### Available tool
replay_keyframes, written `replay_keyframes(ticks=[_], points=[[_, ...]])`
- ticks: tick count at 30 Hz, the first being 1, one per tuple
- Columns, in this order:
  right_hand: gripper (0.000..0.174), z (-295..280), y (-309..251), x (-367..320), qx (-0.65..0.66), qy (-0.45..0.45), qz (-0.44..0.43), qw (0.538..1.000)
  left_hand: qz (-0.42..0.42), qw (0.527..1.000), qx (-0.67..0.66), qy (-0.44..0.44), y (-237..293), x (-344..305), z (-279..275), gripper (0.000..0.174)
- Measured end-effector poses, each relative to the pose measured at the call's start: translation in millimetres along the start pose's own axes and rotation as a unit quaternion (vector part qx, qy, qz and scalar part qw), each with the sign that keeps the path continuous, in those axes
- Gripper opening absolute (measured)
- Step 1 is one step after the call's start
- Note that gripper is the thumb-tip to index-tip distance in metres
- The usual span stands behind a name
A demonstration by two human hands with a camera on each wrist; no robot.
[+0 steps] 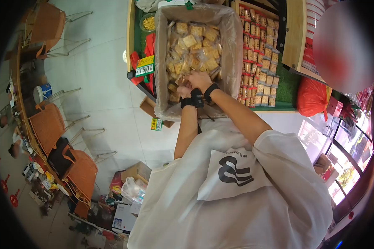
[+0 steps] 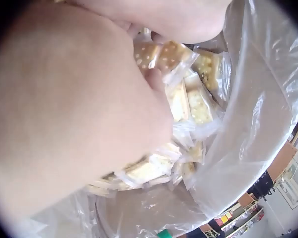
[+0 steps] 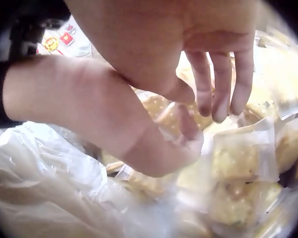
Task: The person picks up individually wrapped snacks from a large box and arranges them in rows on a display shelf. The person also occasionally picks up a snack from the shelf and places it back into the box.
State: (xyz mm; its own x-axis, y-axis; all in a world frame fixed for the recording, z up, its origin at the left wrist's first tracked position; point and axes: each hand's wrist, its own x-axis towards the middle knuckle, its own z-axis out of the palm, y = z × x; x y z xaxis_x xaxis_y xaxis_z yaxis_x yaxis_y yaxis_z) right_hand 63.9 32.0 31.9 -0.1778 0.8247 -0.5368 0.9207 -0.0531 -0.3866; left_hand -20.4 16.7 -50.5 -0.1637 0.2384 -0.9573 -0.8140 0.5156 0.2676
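Both hands are down in a plastic-lined bin (image 1: 230, 62) of wrapped square crackers (image 1: 189, 40). My left hand (image 1: 184, 92), with a black band at its wrist, reaches in at the near left side. Its fingertips pinch a brown, white-dotted cracker packet (image 2: 175, 57), partly hidden behind the hand. My right hand (image 3: 213, 44) comes in from above, close beside the left. Three of its fingers (image 3: 221, 89) hang fairly straight over the packets, and its thumb lies near the brown packet. Clear wrappers (image 3: 238, 158) surround both hands.
Right of the bin, rows of small packaged snacks (image 1: 257, 58) cover a green display. A price sign (image 1: 145, 66) and a bowl of yellow pieces (image 1: 148, 23) stand at the left. A red bag (image 1: 313, 97) hangs at the right. Orange chairs (image 1: 47, 126) line the far left.
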Motion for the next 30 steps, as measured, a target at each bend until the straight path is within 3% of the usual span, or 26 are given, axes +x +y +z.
replay_keyframes(ticks=[3,6,9,12,15,22,25,27,28,29,30], points=[[0.049,8,5,0,-0.001,0.030,0.009,1.000,-0.029,0.998,-0.001,-0.059,2,-13,7,0.052],[0.049,15,12,-2,-0.037,0.058,-0.018,0.997,-0.094,0.995,-0.003,-0.031,4,4,0,0.048],[0.051,18,7,-4,-0.081,0.079,-0.005,0.994,-0.108,0.991,-0.002,-0.076,-2,35,-16,0.042],[0.052,18,6,-3,-0.066,0.096,0.000,0.993,-0.062,0.998,-0.007,0.020,-6,38,-12,0.036],[0.050,14,7,-6,-0.062,0.177,0.000,0.982,-0.045,0.995,-0.043,-0.072,-10,31,-19,0.032],[0.044,18,7,-4,0.044,0.219,-0.019,0.974,-0.036,0.994,-0.039,-0.095,5,-24,3,0.046],[0.034,31,8,-1,0.108,0.208,-0.019,0.972,0.000,0.982,-0.008,-0.190,2,9,-12,0.045],[0.021,16,8,-4,0.135,0.187,0.001,0.973,0.005,0.978,0.039,-0.204,9,8,-12,0.043],[0.022,36,19,9,0.115,0.240,-0.041,0.963,-0.005,0.978,0.030,-0.205,15,-7,-3,0.043],[0.021,17,11,-5,0.161,0.272,-0.042,0.948,-0.050,0.973,-0.012,-0.224,14,12,-8,0.042],[0.022,-1,3,-16,0.189,0.279,-0.024,0.941,-0.037,0.963,-0.023,-0.265,14,9,-7,0.039]])
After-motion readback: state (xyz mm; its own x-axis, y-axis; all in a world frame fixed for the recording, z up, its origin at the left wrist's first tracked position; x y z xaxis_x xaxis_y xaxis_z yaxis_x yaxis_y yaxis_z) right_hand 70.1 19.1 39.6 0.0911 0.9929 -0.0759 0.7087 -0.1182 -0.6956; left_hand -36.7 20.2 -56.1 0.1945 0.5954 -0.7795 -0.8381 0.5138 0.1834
